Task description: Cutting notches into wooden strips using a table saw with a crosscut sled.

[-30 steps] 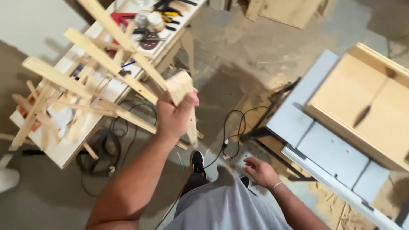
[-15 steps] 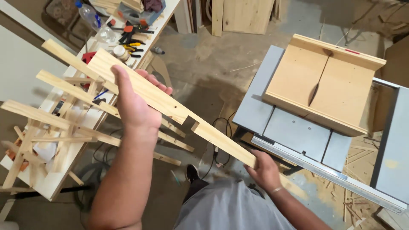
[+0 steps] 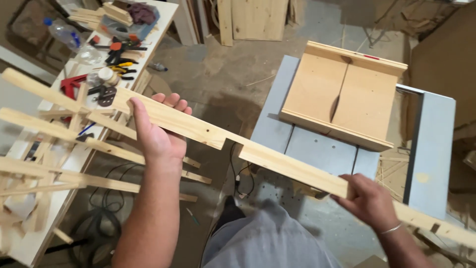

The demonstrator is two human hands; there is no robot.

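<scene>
A long pale wooden board (image 3: 277, 156) with a notch cut near its middle stretches from upper left to lower right across the view. My left hand (image 3: 158, 134) grips it near its left end, fingers over the top edge. My right hand (image 3: 369, 201) grips it further right, above the front of a grey table saw (image 3: 429, 159). A wooden crosscut sled (image 3: 347, 94) with a saw slot sits on the saw top.
On the left a white workbench (image 3: 64, 168) carries long wooden slats (image 3: 59, 131), clamps, pliers (image 3: 119, 54), a red square and a plastic bottle (image 3: 62, 32). Black cables (image 3: 99, 218) lie on the concrete floor. Boards lean against the far wall.
The view has swung right toward the table saw. My right hand has come up and taken hold of the board, which now lies lower and flatter between both hands.
</scene>
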